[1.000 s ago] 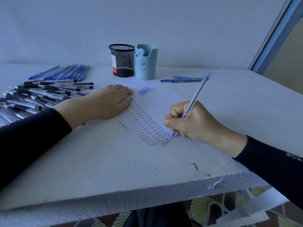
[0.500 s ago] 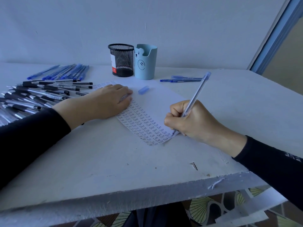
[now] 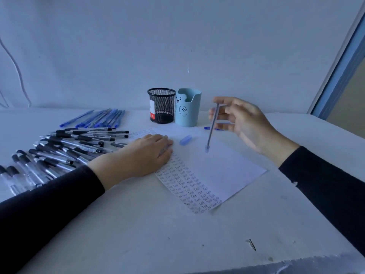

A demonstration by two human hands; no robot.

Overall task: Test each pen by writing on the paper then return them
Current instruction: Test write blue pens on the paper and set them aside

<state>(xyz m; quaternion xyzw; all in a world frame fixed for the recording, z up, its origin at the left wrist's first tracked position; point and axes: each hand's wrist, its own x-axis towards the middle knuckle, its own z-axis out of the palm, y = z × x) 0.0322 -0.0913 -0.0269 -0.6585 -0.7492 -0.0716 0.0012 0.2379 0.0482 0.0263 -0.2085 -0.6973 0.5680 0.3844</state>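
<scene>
**Desk:** Start with the cups at the back. What have you got?

**Me:** Two of them, side by side against the wall. On the left is the black mesh cup, with a white-and-red label showing through the wire. Tight beside it is the pale blue bear cup, face turned my way. Its wall hides the inside, so I can't tell what it holds.

**Desk:** And the pen?

**Me:** It's in my right hand, which is up in the air over the far side of the paper. I'm pinching the pen near its top end between thumb and fingertips, my other fingers loosely spread and a little blurred. It hangs almost upright below my fingers, pale blue end down, close over the sheet. Whether it touches, I can't tell.

**Desk:** Its cap?

**Me:** The blue cap lies on the paper, between my two hands, just left of the hanging pen.

**Desk:** Left hand?

**Me:** My left hand is palm down with the fingers straight and together, pressing on the paper's left part, above the columns of written words.

**Desk:** Anything around it?

**Me:** The black-grip pens are heaped on the table left of that hand, with a row of blue pens behind them.
</scene>
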